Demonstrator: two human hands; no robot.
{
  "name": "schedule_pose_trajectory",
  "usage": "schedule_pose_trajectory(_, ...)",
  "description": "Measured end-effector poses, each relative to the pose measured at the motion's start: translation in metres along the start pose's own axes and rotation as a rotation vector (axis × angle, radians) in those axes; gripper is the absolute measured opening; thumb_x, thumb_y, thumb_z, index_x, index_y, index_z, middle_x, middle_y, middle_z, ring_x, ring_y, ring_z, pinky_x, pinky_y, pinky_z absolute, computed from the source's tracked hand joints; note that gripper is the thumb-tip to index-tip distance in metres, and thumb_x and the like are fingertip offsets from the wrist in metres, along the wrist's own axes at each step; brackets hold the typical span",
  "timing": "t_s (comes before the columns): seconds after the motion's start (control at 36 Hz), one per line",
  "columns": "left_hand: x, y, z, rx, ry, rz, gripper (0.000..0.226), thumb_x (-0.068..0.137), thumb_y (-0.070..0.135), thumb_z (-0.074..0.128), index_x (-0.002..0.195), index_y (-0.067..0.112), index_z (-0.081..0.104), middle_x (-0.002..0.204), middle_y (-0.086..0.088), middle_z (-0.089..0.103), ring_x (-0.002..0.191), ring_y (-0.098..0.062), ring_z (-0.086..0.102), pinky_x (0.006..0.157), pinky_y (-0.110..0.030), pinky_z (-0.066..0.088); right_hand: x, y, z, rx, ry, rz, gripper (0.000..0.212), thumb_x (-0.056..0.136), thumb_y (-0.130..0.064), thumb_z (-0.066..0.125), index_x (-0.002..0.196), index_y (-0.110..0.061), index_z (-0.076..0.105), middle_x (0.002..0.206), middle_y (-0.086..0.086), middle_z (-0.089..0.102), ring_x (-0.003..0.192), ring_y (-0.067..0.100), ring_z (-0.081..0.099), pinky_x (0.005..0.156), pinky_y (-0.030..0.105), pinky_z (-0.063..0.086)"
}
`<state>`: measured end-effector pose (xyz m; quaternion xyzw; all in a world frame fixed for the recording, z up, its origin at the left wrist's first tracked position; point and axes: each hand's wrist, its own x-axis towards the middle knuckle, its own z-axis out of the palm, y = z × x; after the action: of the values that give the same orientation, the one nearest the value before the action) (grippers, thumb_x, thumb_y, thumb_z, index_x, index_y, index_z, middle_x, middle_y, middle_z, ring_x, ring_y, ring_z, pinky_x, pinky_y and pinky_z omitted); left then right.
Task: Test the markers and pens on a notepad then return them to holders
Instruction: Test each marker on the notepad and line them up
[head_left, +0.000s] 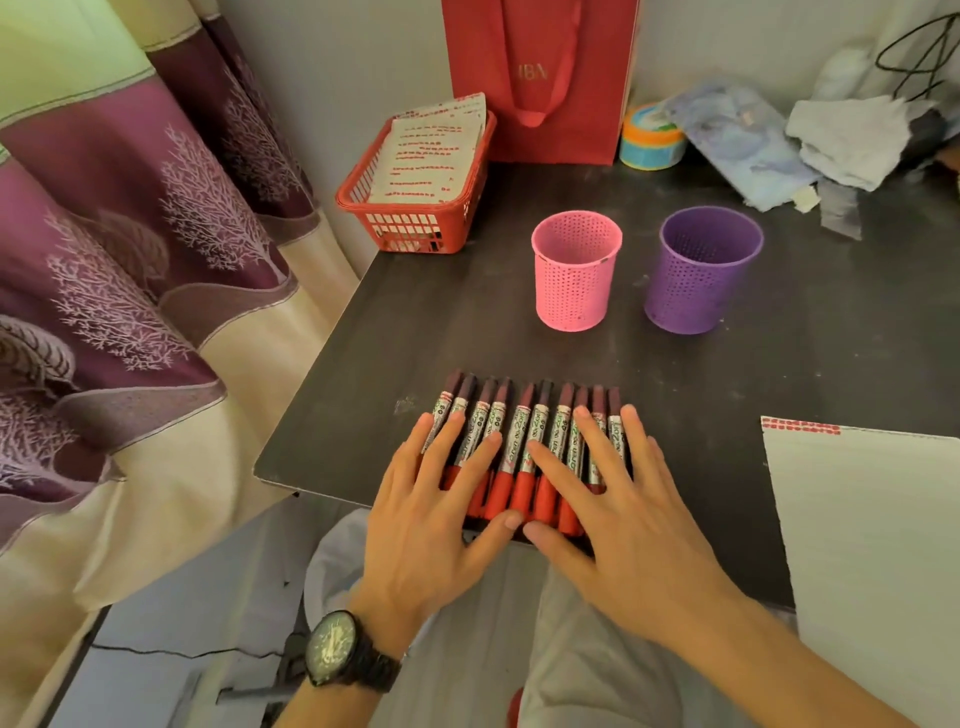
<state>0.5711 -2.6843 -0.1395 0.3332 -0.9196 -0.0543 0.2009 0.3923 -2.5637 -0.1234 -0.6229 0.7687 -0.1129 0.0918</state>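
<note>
Hands: left hand (426, 514) and right hand (623, 514) spread flat, pressing the markers (522, 415).
Row: capped, side by side, near the surface (727, 374) edge.
Beyond: pink holder (576, 275), purple holder (701, 275), apparently empty.
Progress: notepad (872, 545) nearly blank; testing and returning seemingly remain.

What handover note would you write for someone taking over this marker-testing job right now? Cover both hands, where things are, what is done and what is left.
Left hand: open, resting flat on the row of markers.
Right hand: open, flat on the same row.
The markers are capped, side by side near the table's front edge.
Pink holder and purple holder: upright behind them, no marker showing in either.
Notepad: at the right, red marks along its top edge.
Done: some red test marks, it seems.
Left: test these markers, then put them in the holders.
</note>
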Motion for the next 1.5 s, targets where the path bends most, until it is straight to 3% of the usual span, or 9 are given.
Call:
schedule_pose_trajectory(0.42, 0.002, 0.007, -0.01, -0.051, -0.065, -0.088, 0.063, 0.095, 0.063, 0.036, 0.144, 0.025, 0.05, 0.157, -0.003, 0.036, 0.149, -0.028, 0.022, 0.111, -0.059, 0.032, 0.006, 0.004, 0.0, 0.179, 0.037, 0.015, 0.09, 0.084, -0.085, 0.032, 0.158, -0.043, 0.005, 0.169, -0.008, -0.01, 0.151, 0.024, -0.027, 0.121, 0.042, -0.007)
schedule_pose_trajectory(0.56, 0.018, 0.019, -0.022, -0.05, -0.049, -0.069, 0.059, 0.096, 0.054, 0.034, 0.14, 0.02, 0.055, 0.151, -0.006, 0.044, 0.146, -0.027, 0.03, 0.112, -0.055, 0.032, 0.002, 0.01, -0.015, 0.284, 0.006, 0.017, 0.107, 0.076, -0.076, 0.063, 0.158, -0.041, 0.004, 0.168, -0.01, -0.014, 0.152, 0.018, -0.025, 0.122, 0.034, -0.006)
schedule_pose_trajectory(0.75, 0.07, 0.083, -0.017, -0.163, -0.067, 0.1, 0.054, 0.097, 0.049, 0.035, 0.134, 0.019, 0.06, 0.144, -0.004, 0.051, 0.142, -0.025, 0.038, 0.11, -0.052, 0.036, -0.034, 0.081, -0.067, 0.402, 0.185, 0.161, 0.078, 0.087, -0.056, 0.066, 0.152, -0.047, 0.023, 0.162, -0.029, 0.006, 0.149, -0.007, -0.001, 0.112, 0.012, 0.002)
schedule_pose_trajectory(0.86, 0.105, 0.132, 0.002, -0.184, -0.196, 0.178, 0.059, 0.098, 0.061, 0.02, 0.14, 0.034, 0.052, 0.151, 0.007, 0.043, 0.146, -0.015, 0.029, 0.117, -0.045, 0.03, -0.072, 0.152, -0.094, 0.371, 0.322, 0.363, 0.059, 0.093, -0.052, 0.061, 0.146, -0.047, 0.035, 0.155, -0.033, 0.019, 0.141, -0.014, 0.015, 0.104, 0.001, 0.011)
schedule_pose_trajectory(1.03, 0.158, 0.196, 0.06, -0.173, -0.391, 0.275, 0.07, 0.09, 0.074, -0.002, 0.148, 0.049, 0.027, 0.162, 0.018, 0.015, 0.15, -0.006, 0.004, 0.121, -0.035, 0.005, -0.126, 0.237, -0.1, 0.186, 0.398, 0.657, 0.048, 0.095, -0.045, 0.06, 0.141, -0.036, 0.049, 0.151, -0.018, 0.04, 0.141, 0.004, 0.028, 0.111, 0.024, 0.029)
schedule_pose_trajectory(1.14, 0.191, 0.22, 0.093, -0.181, -0.446, 0.297, 0.058, 0.096, 0.066, 0.008, 0.148, 0.05, 0.027, 0.162, 0.015, 0.017, 0.15, -0.008, 0.007, 0.12, -0.039, 0.005, -0.143, 0.258, -0.082, 0.054, 0.399, 0.684, 0.044, 0.093, -0.041, 0.066, 0.134, -0.027, 0.062, 0.147, -0.012, 0.05, 0.141, 0.015, 0.039, 0.112, 0.033, 0.037)
schedule_pose_trajectory(1.28, 0.216, 0.217, 0.118, -0.166, -0.384, 0.291, 0.046, 0.103, 0.052, 0.025, 0.149, 0.049, 0.029, 0.163, 0.015, 0.017, 0.151, -0.008, 0.008, 0.12, -0.037, 0.002, -0.137, 0.267, -0.078, -0.004, 0.462, 0.684, 0.035, 0.082, -0.032, 0.081, 0.115, -0.025, 0.073, 0.127, -0.006, 0.065, 0.119, 0.025, 0.057, 0.097, 0.044, 0.052)
schedule_pose_trajectory(1.42, 0.223, 0.211, 0.125, -0.24, -0.344, 0.251, 0.046, 0.102, 0.053, 0.033, 0.147, 0.047, 0.037, 0.16, 0.018, 0.024, 0.149, -0.004, 0.014, 0.121, -0.035, 0.005, -0.117, 0.284, -0.099, 0.028, 0.442, 0.713, 0.03, 0.092, -0.042, 0.066, 0.119, -0.032, 0.065, 0.123, -0.013, 0.058, 0.115, 0.014, 0.052, 0.088, 0.028, 0.045)
schedule_pose_trajectory(1.5, 0.223, 0.211, 0.127, -0.248, -0.343, 0.239, 0.047, 0.101, 0.055, 0.033, 0.146, 0.048, 0.037, 0.16, 0.018, 0.023, 0.148, -0.004, 0.014, 0.12, -0.033, 0.004, -0.086, 0.294, -0.116, 0.03, 0.519, 0.675, 0.033, 0.094, -0.034, 0.065, 0.125, -0.022, 0.063, 0.127, -0.002, 0.059, 0.117, 0.02, 0.054, 0.089, 0.028, 0.044)
